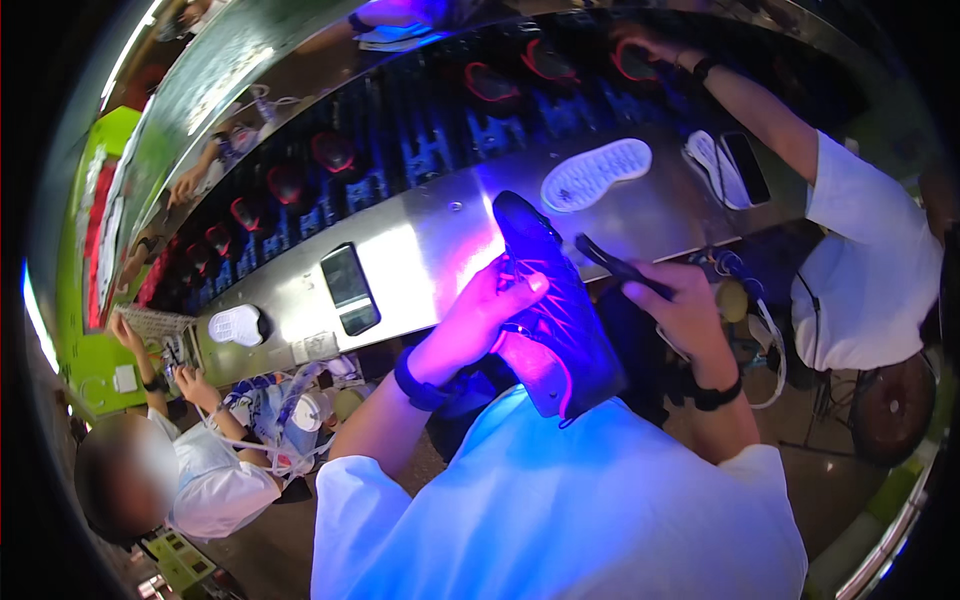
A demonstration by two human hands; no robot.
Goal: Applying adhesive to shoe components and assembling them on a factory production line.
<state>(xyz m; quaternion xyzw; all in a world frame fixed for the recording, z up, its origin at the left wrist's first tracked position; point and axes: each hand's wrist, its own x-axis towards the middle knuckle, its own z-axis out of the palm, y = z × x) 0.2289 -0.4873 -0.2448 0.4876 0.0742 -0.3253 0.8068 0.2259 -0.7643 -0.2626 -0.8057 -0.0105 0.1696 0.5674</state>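
Note:
My left hand point(488, 312) grips a dark shoe upper point(562, 300), its thumb across the laced front and its fingers on the near side. The upper is tilted, toe pointing away from me, and blue-purple light falls on it. Pink-red lines show along its edges and side. In my right hand point(683, 312) is a slim black tool point(622, 266), closed in the fingers, with its tip just right of the upper. Its exact kind cannot be made out. Beyond the upper, a white shoe sole point(597, 176) lies on the metal bench point(430, 205).
A phone point(350, 289) and a smaller white sole point(237, 325) lie to the left. Another sole point(708, 165) and dark phone point(746, 168) lie right. Behind runs a rack point(405, 150) with several red-rimmed dark shoe parts. Co-workers sit left point(225, 465) and right point(865, 250).

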